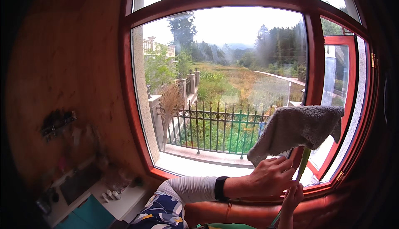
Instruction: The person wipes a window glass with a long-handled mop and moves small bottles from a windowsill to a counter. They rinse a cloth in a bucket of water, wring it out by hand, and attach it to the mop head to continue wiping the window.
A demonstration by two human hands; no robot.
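A grey fleecy cloth (299, 129) covers the head of a cleaning tool, held up in front of the lower right of a window pane (224, 82). A green pole (303, 163) runs down from the cloth. My left hand (269, 177), with a black wristband and light sleeve, has its fingers curled at the pole just below the cloth. They partly hide the pole. Lower down, my right hand (293, 196) is closed around the same pole. Hazy streaks mark the glass. From this view I cannot tell whether the cloth touches it.
A reddish wooden window frame (313, 57) surrounds the glass. At the right a casement sash (349, 73) stands swung outward. Below the sill is a brown leather seat back (205, 210). Small white bottles (110, 194) stand on a white desk (131, 194) at the lower left.
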